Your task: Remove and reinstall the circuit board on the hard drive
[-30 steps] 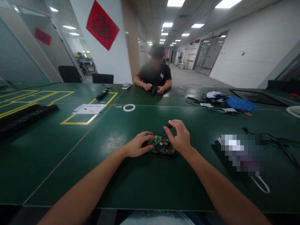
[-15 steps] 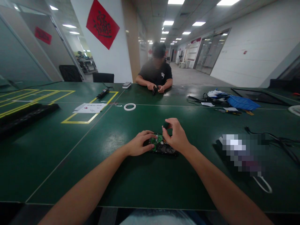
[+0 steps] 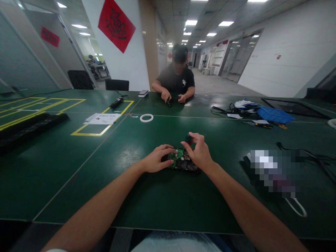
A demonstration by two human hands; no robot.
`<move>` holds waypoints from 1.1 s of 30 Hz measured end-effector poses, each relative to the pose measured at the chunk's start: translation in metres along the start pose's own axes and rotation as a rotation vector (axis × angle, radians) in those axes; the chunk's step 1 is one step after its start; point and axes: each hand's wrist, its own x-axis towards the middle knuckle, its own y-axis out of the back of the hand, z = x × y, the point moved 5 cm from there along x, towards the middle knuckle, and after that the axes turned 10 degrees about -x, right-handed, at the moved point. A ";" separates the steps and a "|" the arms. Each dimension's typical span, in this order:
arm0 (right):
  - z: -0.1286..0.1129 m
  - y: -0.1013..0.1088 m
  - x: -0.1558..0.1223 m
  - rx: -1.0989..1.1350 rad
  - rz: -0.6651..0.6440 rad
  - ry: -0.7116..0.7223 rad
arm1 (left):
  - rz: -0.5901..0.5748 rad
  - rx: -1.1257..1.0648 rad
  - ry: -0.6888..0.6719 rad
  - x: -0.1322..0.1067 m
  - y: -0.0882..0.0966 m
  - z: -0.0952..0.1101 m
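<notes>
A flat black-cased device (image 3: 185,165) with a bare green circuit board (image 3: 178,153) lies on the green table in front of me. Over its left end rests my left hand (image 3: 157,159), thumb and fingers apart and holding it against the table. My right hand (image 3: 199,150) is raised above the device's right end. Between its thumb and fingers is a small dark rounded handle (image 3: 188,137); its lower part is hidden, so I cannot tell which tool it is.
Across the table sits a person (image 3: 181,77) with a dark object near one hand. A white ring (image 3: 146,118), papers (image 3: 101,119) and a blue tray (image 3: 274,114) lie further off. To the right are a blurred-out item (image 3: 273,173) and black cables (image 3: 315,157).
My right hand stays over the device, the small dark handle slightly turned in its fingers. Across the table, the person's hands have moved apart. The view has shifted slightly.
</notes>
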 end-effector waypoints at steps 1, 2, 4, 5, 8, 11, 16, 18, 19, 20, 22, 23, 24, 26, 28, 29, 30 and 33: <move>0.001 0.001 0.001 0.001 0.005 -0.008 | 0.003 0.001 0.000 0.000 0.000 0.000; 0.001 0.002 0.002 0.013 0.002 -0.010 | 0.005 0.002 0.000 0.000 0.000 0.001; 0.001 0.005 0.004 0.050 -0.009 -0.005 | 0.003 0.008 0.001 0.000 0.000 0.001; 0.001 0.007 0.005 0.053 -0.005 -0.005 | -0.001 0.011 0.001 0.000 -0.001 0.001; 0.000 0.012 0.005 -0.017 0.041 -0.009 | -0.002 0.015 0.006 0.001 -0.001 0.001; -0.002 0.011 0.005 -0.036 0.036 0.029 | -0.003 0.009 0.018 0.001 -0.001 0.001; -0.002 0.007 0.005 0.067 0.037 0.060 | -0.015 0.014 0.034 0.002 -0.002 0.002; -0.002 0.008 0.006 0.044 0.048 0.051 | -0.028 0.014 0.037 0.001 -0.003 0.002; -0.002 0.009 0.007 0.017 0.048 0.049 | -0.032 0.013 0.039 0.001 -0.003 0.003; -0.003 0.010 0.007 -0.010 0.039 0.052 | -0.035 0.012 0.041 0.001 -0.003 0.003; -0.004 0.012 0.008 -0.038 0.011 0.064 | -0.037 0.011 0.049 0.001 -0.003 0.003; -0.004 0.013 0.008 -0.034 0.000 0.066 | -0.038 0.010 0.054 0.001 -0.004 0.003; -0.004 0.014 0.008 -0.025 -0.004 0.061 | -0.040 0.010 0.059 0.001 -0.004 0.003; -0.002 0.016 0.008 -0.009 0.000 0.033 | -0.048 0.011 0.067 0.001 -0.004 0.003; 0.001 0.017 0.007 -0.013 0.000 -0.002 | -0.059 0.013 0.072 0.001 -0.004 0.002; 0.001 0.018 0.007 -0.023 -0.003 -0.013 | -0.067 0.014 0.074 0.001 -0.005 0.001; 0.001 0.019 0.007 -0.032 -0.006 -0.015 | -0.073 0.014 0.075 0.001 -0.005 0.000; -0.003 0.021 0.007 -0.029 -0.038 0.010 | -0.081 0.016 0.069 0.000 -0.006 0.000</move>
